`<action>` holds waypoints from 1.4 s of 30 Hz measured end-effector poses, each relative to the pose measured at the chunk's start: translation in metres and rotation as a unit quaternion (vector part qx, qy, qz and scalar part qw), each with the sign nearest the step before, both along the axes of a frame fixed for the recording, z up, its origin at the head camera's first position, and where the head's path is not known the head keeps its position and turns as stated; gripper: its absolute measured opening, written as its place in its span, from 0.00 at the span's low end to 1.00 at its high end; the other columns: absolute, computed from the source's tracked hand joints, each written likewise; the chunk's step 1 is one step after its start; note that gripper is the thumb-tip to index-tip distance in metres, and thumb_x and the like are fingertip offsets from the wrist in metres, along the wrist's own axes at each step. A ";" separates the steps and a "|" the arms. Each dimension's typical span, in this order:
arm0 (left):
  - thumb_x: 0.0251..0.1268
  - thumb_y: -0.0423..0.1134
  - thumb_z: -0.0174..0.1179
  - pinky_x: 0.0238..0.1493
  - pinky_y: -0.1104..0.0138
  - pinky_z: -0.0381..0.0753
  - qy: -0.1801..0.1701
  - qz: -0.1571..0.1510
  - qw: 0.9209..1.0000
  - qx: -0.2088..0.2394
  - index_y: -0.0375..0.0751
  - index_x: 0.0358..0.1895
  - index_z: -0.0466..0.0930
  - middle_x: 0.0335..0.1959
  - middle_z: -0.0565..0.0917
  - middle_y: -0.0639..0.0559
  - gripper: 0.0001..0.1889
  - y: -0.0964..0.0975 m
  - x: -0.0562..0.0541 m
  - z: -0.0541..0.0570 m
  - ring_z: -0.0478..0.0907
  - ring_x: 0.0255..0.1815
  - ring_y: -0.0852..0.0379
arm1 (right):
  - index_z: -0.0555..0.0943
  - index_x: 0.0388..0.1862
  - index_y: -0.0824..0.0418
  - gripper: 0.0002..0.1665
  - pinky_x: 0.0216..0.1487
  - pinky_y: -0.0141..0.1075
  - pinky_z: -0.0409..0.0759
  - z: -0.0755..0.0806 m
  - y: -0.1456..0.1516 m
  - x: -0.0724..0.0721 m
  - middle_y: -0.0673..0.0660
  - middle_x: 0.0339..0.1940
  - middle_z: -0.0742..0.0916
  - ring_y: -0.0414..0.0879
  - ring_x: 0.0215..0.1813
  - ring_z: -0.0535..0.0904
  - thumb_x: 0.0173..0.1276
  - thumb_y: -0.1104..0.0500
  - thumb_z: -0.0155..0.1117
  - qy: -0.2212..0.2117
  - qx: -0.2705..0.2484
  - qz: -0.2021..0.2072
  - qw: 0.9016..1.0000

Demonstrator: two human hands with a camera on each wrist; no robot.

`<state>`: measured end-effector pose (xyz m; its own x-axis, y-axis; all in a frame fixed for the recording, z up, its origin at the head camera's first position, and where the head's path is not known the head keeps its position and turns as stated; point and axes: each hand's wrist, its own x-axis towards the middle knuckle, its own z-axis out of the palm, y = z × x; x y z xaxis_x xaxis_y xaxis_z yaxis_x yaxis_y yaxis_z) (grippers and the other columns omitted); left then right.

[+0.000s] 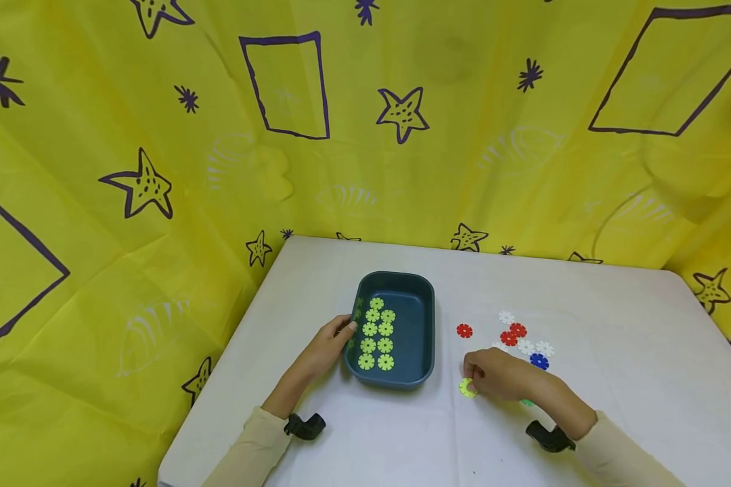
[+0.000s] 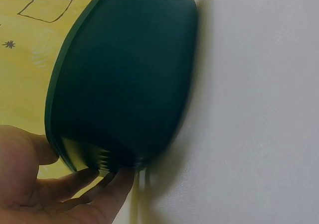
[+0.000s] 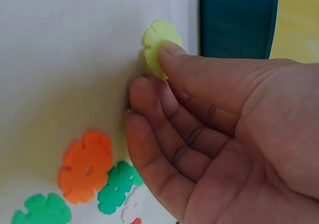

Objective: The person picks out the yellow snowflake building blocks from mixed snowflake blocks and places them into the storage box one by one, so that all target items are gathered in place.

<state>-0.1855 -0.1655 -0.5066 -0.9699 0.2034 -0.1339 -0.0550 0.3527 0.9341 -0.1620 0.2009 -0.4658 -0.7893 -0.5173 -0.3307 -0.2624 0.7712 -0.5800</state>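
A dark teal tray stands left of centre on the table, with two columns of yellow-green notched discs along its left half. My left hand grips its left side, thumb at the rim; in the left wrist view the fingers curl against the outer wall. To the right of the tray, my right hand pinches one yellow notched disc between thumb and fingers, close over the table. Orange and green discs lie beside that hand in the right wrist view.
Loose discs lie right of the tray: a lone red disc, a pair of red discs, several white discs and a blue disc. A white cloth covers the table. Yellow patterned curtain hangs behind and at the sides.
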 end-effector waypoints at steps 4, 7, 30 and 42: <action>0.87 0.50 0.49 0.79 0.41 0.64 0.002 -0.002 1.000 0.002 0.32 0.78 0.66 0.76 0.71 0.34 0.29 0.000 0.001 0.002 0.63 0.81 0.35 | 0.82 0.37 0.56 0.07 0.35 0.33 0.74 0.001 0.003 -0.005 0.48 0.30 0.80 0.44 0.35 0.74 0.69 0.63 0.74 -0.005 0.001 0.010 1.000; 0.87 0.50 0.49 0.79 0.41 0.64 0.001 -0.002 1.000 0.003 0.32 0.78 0.66 0.77 0.71 0.34 0.29 0.001 0.002 0.004 0.62 0.81 0.35 | 0.81 0.36 0.55 0.09 0.33 0.33 0.73 0.004 0.005 -0.009 0.49 0.28 0.79 0.45 0.33 0.74 0.68 0.62 0.76 -0.014 0.004 0.006 1.000; 0.87 0.49 0.49 0.80 0.42 0.63 0.003 0.000 1.000 0.007 0.33 0.77 0.67 0.77 0.71 0.35 0.29 -0.001 0.000 0.004 0.63 0.81 0.37 | 0.80 0.40 0.60 0.06 0.34 0.36 0.76 0.070 0.008 -0.060 0.51 0.32 0.83 0.47 0.35 0.79 0.75 0.61 0.69 0.016 -0.003 0.017 1.000; 0.87 0.51 0.48 0.79 0.44 0.66 -0.006 -0.007 1.000 -0.003 0.34 0.78 0.66 0.77 0.71 0.36 0.30 -0.001 0.000 0.003 0.64 0.81 0.38 | 0.81 0.40 0.63 0.06 0.46 0.43 0.85 0.090 -0.037 -0.109 0.57 0.37 0.88 0.54 0.42 0.88 0.76 0.61 0.69 0.051 0.028 0.055 0.997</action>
